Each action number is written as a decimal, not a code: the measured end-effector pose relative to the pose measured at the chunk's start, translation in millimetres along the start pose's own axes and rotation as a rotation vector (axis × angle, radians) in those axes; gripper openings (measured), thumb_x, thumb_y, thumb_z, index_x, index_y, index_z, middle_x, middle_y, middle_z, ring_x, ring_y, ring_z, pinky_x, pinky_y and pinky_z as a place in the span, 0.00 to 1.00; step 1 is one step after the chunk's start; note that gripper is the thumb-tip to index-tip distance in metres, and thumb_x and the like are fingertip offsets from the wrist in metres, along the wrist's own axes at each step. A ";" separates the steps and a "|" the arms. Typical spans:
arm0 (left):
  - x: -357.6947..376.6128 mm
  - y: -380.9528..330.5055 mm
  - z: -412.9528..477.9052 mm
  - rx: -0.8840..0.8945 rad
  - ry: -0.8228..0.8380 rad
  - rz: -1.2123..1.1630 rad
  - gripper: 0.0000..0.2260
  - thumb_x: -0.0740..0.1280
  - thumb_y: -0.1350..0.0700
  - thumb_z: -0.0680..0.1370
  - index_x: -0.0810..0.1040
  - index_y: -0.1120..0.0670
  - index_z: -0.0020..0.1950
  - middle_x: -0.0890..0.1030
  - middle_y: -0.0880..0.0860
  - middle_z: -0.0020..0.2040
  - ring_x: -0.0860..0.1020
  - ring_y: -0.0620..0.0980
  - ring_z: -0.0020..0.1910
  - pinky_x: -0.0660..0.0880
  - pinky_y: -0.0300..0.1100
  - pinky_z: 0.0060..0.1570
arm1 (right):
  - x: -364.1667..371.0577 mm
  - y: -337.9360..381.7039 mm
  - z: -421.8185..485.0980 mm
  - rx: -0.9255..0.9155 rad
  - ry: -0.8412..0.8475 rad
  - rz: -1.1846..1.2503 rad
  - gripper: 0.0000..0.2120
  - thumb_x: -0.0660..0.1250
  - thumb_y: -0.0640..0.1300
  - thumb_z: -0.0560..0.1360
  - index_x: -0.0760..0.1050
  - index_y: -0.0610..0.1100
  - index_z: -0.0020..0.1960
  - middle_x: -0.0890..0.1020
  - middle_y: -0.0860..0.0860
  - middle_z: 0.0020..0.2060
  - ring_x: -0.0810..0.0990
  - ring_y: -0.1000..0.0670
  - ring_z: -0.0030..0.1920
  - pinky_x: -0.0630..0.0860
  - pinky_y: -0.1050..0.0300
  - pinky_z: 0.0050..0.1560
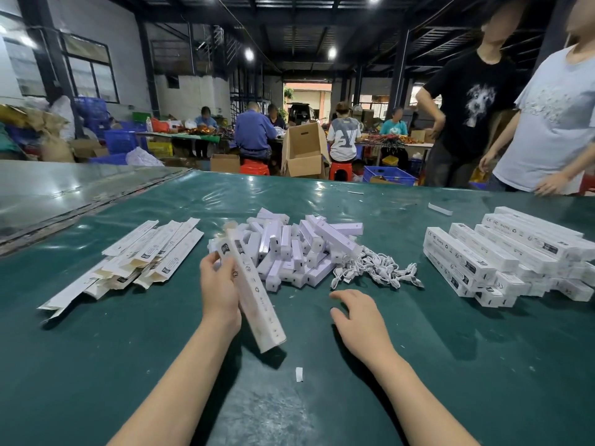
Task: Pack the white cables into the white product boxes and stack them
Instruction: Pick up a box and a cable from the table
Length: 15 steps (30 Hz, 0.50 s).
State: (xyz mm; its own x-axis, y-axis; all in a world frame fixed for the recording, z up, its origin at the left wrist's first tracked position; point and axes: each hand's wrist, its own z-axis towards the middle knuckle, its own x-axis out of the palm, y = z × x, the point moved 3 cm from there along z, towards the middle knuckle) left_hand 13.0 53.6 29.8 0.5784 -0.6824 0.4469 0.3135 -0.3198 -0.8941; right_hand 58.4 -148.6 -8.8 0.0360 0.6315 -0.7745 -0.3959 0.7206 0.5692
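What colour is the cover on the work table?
Dark green, a glossy plastic table cover; the head view shows it best.

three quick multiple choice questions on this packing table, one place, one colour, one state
1. Where is the stack of closed boxes? A) far left B) far right C) on the floor
2. What colour is the table cover? A) red B) green C) yellow
3. What is the left hand doing? A) holding a long white box B) lying flat C) pulling a cable
B: the stack lies right of the white cables. B: the cover is dark green. A: its fingers curl round the box.
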 end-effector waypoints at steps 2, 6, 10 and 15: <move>2.9 -7.7 -1.8 0.057 0.121 0.201 0.05 0.58 0.58 0.80 0.73 0.51 0.48 0.77 0.55 0.41 0.74 0.52 0.37 0.71 0.44 0.40 | 1.5 -1.6 2.1 0.034 -0.003 -0.026 0.17 0.60 0.44 0.77 0.71 0.45 0.66 0.72 0.50 0.64 0.64 0.50 0.67 0.59 0.63 0.61; 17.7 -7.8 -18.6 0.304 0.518 0.943 0.10 0.55 0.56 0.81 0.75 0.50 0.52 0.78 0.48 0.46 0.75 0.49 0.43 0.69 0.36 0.35 | 3.4 -2.6 6.8 0.120 0.006 -0.164 0.20 0.58 0.46 0.78 0.66 0.46 0.69 0.71 0.48 0.64 0.65 0.46 0.65 0.63 0.55 0.63; 24.5 20.8 -39.6 0.440 0.823 1.537 0.12 0.58 0.44 0.78 0.74 0.50 0.52 0.75 0.50 0.48 0.74 0.53 0.50 0.69 0.44 0.46 | 7.0 0.5 18.8 0.091 0.028 -0.383 0.23 0.55 0.46 0.77 0.60 0.48 0.72 0.68 0.46 0.63 0.65 0.44 0.62 0.64 0.52 0.60; 25.3 22.8 -37.3 0.510 0.857 1.597 0.22 0.67 0.43 0.71 0.70 0.46 0.63 0.73 0.48 0.54 0.71 0.49 0.56 0.68 0.42 0.51 | 5.9 -2.7 37.4 0.127 0.026 -0.403 0.22 0.55 0.46 0.76 0.62 0.49 0.70 0.69 0.43 0.61 0.66 0.42 0.60 0.66 0.51 0.57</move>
State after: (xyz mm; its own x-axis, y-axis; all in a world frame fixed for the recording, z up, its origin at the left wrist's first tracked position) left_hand 6.7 4.5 19.6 0.0817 -0.2525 -0.9641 0.1890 0.9538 -0.2337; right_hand 94.0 -136.2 -4.6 0.1413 0.2857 -0.9479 -0.2382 0.9391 0.2475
